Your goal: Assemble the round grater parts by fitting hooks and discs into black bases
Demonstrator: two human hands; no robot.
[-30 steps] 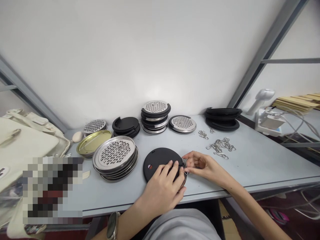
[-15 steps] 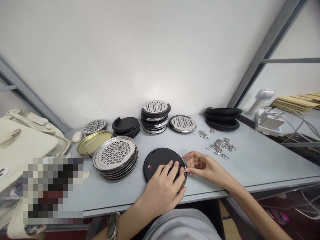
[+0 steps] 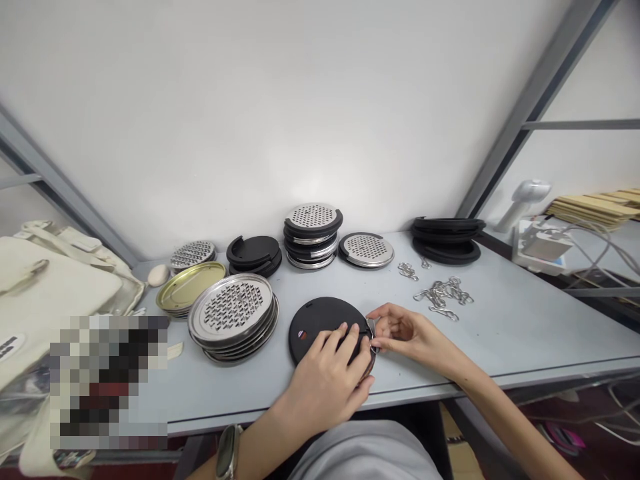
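Note:
A black round plastic disc with a small oval hole lies on the table in front of me. My left hand presses over its near right part, fingers on top and thumb at the near edge, gripping it. At the disc's right edge, my right hand pinches a bent metal wire clip between thumb and fingers. The clip touches the rim; whether it is hooked in is hidden by the fingers. Loose wire clips lie in a pile beyond my right hand.
To the left stand stacked round metal graters and gold-coloured lids. Along the wall are black discs, a mixed stack of graters in black holders, a single grater and black rings. A canvas bag sits far left.
The view has shifted very slightly. Both hands keep almost the same pose at the disc and the wire clip.

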